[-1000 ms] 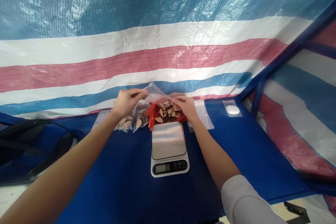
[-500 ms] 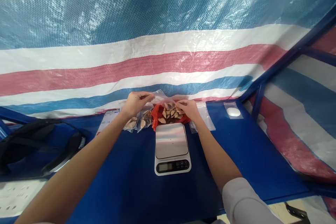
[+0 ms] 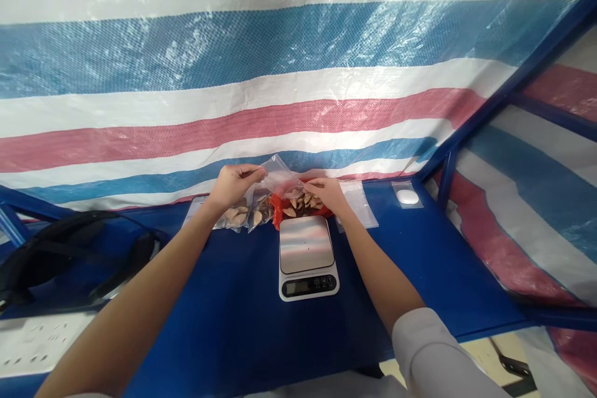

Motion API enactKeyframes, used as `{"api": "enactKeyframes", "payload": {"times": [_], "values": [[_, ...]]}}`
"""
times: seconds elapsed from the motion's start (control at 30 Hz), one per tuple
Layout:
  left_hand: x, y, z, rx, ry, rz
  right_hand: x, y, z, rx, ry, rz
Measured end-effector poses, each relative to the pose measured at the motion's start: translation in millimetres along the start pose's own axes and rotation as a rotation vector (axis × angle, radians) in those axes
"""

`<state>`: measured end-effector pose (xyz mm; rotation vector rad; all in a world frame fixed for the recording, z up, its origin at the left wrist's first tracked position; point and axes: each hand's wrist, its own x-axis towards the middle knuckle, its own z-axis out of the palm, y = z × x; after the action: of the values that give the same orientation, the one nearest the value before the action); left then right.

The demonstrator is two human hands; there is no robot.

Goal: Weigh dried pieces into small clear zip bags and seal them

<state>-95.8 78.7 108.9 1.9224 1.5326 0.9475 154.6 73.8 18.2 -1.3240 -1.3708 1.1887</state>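
Note:
A clear plastic bag [image 3: 278,175] is stretched between my two hands, above a red plastic bag [image 3: 277,208] of dried brown slices [image 3: 305,204]. My left hand [image 3: 237,185] pinches the bag's left side. On its right side, the fingers of my right hand [image 3: 325,191] are closed at the edge. Just in front of the red bag lies a kitchen scale [image 3: 308,249] with a bare metal plate; its display looks blank. Filled clear bags of slices [image 3: 236,216] rest below my left hand.
Flat clear bags [image 3: 359,204] lie right of my right hand, and a white oval object [image 3: 407,197] on a clear bag farther right. A phone [image 3: 193,206] is partly behind my left forearm. Black headgear [image 3: 60,255] and a power strip [image 3: 44,342] are at the left.
Both hands have lifted the clear bag slightly, and it now shows more spread between them. The camera view has shifted a little; the scale and bags stay in place.

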Motion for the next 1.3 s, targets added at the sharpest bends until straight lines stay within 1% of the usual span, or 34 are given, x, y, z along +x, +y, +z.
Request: {"api": "enactKeyframes", "payload": {"times": [0.13,0.23,0.43,0.57,0.63,0.7,0.8,0.87,0.93,1.03,1.1,1.2,1.3], "values": [[-4,-2,-3,-0.010,-0.039,-0.035,-1,0,-1,-0.025,-0.014,-0.024],[-7,-2,-6,0.004,-0.064,-0.058,-4,0,-1,-0.006,-0.029,-0.009],[-11,-3,-2,0.028,-0.093,-0.068,-11,-2,0,0.164,-0.073,0.067],[-14,-2,2,-0.032,-0.082,-0.061,-15,-1,-3,0.270,-0.042,0.051],[-18,-2,6,-0.109,-0.054,-0.057,-18,0,-4,0.344,0.013,0.050],[-24,-4,13,-0.235,-0.013,-0.065,-23,2,-4,0.423,0.088,0.070],[-37,-9,31,-0.461,0.062,-0.097,-34,5,-2,0.488,0.162,0.065],[-48,-13,46,-0.606,0.157,-0.137,-42,7,1,0.486,0.186,0.025],[-60,-14,60,-0.767,0.201,-0.184,-48,8,3,0.466,0.214,-0.016],[-76,-10,78,-0.950,0.237,-0.245,-56,11,4,0.413,0.264,-0.064],[-84,-8,87,-1.021,0.245,-0.278,-61,15,5,0.359,0.281,-0.088],[-92,-7,95,-1.060,0.216,-0.311,-65,21,5,0.299,0.290,-0.131],[-94,-13,98,-1.051,0.185,-0.274,-69,28,3,0.304,0.253,-0.148]]}}
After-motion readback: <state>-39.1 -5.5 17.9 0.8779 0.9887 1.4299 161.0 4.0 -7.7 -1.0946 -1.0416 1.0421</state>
